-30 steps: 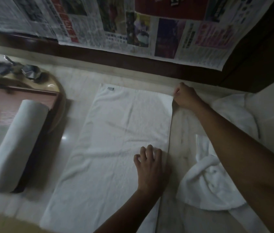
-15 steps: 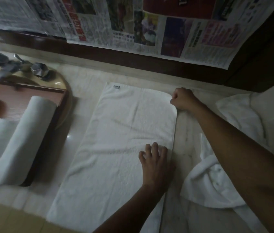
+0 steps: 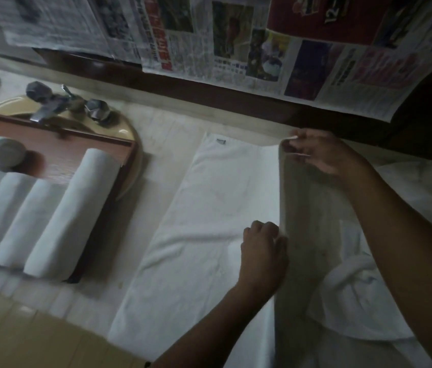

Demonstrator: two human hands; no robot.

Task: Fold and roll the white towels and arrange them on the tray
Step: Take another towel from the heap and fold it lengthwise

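Note:
A white towel [image 3: 209,235] lies spread lengthwise on the pale counter. Its right long edge stands lifted off the counter. My right hand [image 3: 321,152] pinches that edge at the far corner. My left hand [image 3: 262,251] grips the same edge about halfway along, fingers curled round the cloth. At the left, a brown wooden tray [image 3: 58,147] holds several rolled white towels [image 3: 71,216] lying side by side.
A heap of loose white towels [image 3: 363,288] lies at the right, under my right forearm. A tap with faceted knobs [image 3: 63,102] and a yellowish basin sit behind the tray. Newspaper sheets [image 3: 236,49] hang on the wall above the dark ledge.
My left hand went from lying flat on the towel to gripping its right edge. My right hand has raised the far corner, so the whole right edge now lifts off the counter.

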